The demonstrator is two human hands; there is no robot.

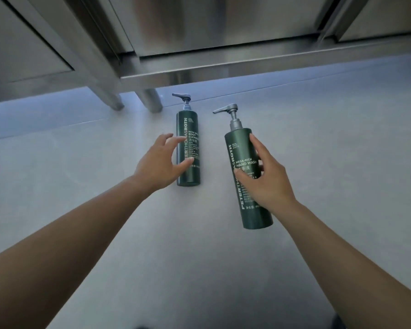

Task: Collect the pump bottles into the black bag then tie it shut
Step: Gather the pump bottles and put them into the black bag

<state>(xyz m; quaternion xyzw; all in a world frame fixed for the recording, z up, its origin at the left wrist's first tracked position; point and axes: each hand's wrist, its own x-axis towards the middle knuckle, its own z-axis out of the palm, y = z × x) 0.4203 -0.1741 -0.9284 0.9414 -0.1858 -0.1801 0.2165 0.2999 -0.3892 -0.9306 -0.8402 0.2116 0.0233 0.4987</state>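
Two dark green pump bottles with grey pumps are in the head view. The body cleanser bottle (192, 148) stands on the pale grey floor. My left hand (160, 162) is at its left side, fingers spread, thumb touching the lower body, not closed around it. The hand wash bottle (243, 167) is nearer and to the right, lifted off the floor. My right hand (268, 179) grips it around the middle, thumb across the label. No black bag is in view.
A stainless steel cabinet (199, 67) with doors stands just behind the bottles on round metal legs (151, 99). Pale grey floor (199, 257) stretches all around the bottles and toward me.
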